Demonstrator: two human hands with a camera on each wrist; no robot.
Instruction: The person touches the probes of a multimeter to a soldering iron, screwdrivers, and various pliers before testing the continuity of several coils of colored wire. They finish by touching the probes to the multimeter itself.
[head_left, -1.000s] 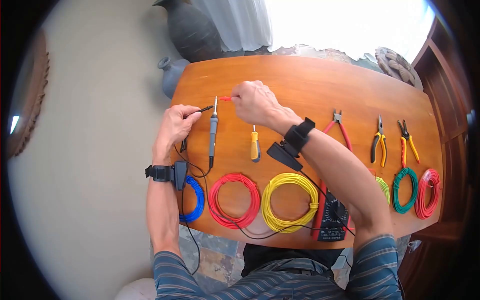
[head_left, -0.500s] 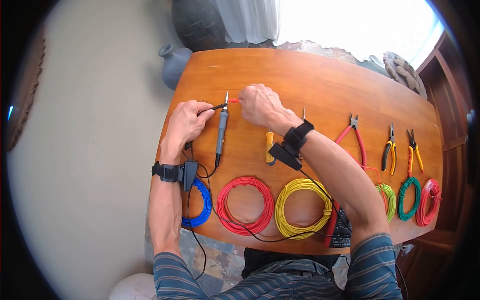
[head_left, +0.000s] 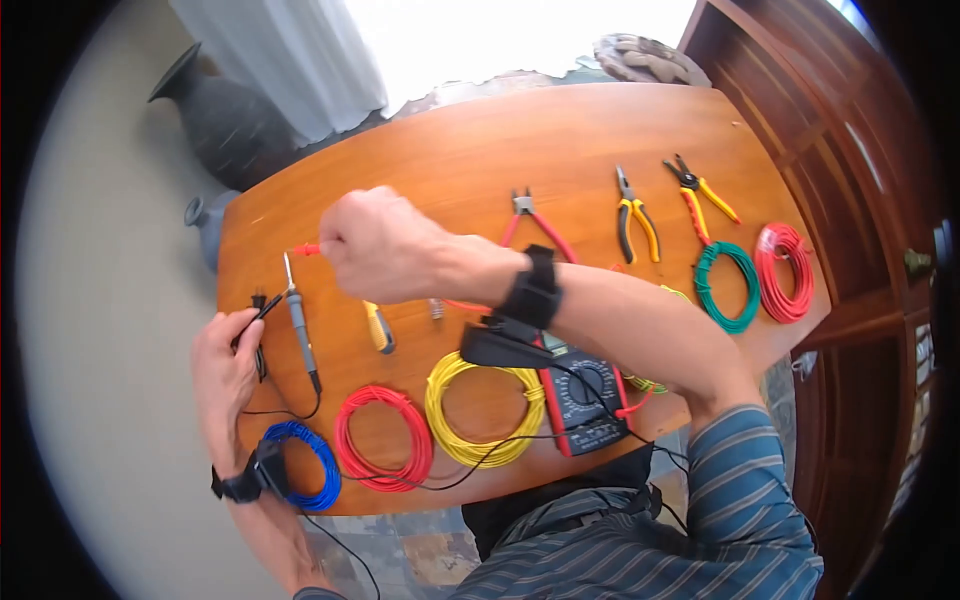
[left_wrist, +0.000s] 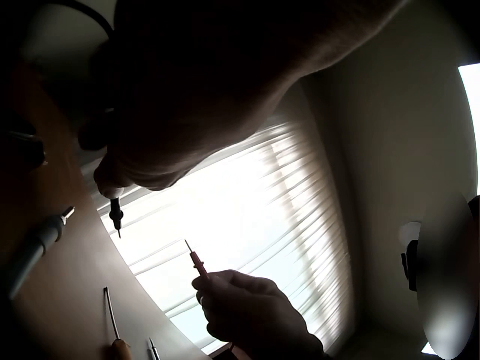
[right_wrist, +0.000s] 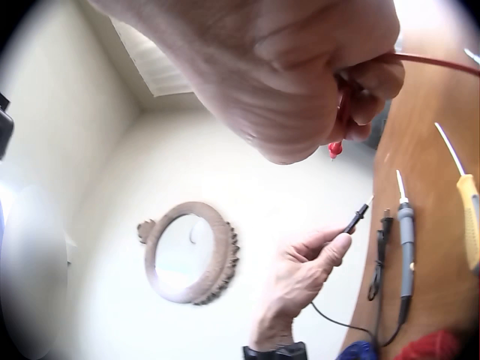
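My left hand (head_left: 225, 360) pinches a black multimeter probe (right_wrist: 358, 217) between thumb and fingers, its tip pointing away from the hand. My right hand (head_left: 385, 245) grips a red multimeter probe (left_wrist: 197, 262) in curled fingers; its red lead (right_wrist: 435, 61) trails off. Both probes are held above the table, tips apart in the left wrist view. Below them lies a soldering iron (head_left: 300, 325) with a grey handle and bare metal tip. Toward the table's front edge sits the red-and-black multimeter (head_left: 585, 395), partly behind my right forearm.
A yellow-handled screwdriver (head_left: 379, 328) lies right of the iron. Along the front are blue (head_left: 322, 465), red (head_left: 345, 455) and yellow (head_left: 440, 440) wire coils. Cutters (head_left: 523, 205), long-nose pliers (head_left: 625, 205) and wire strippers (head_left: 690, 185) lie farther right, near green (head_left: 708, 295) and red coils.
The head view has swung to the right. The probe tips were close together by the iron's tip; now they are farther apart, the left hand lower with the black probe.
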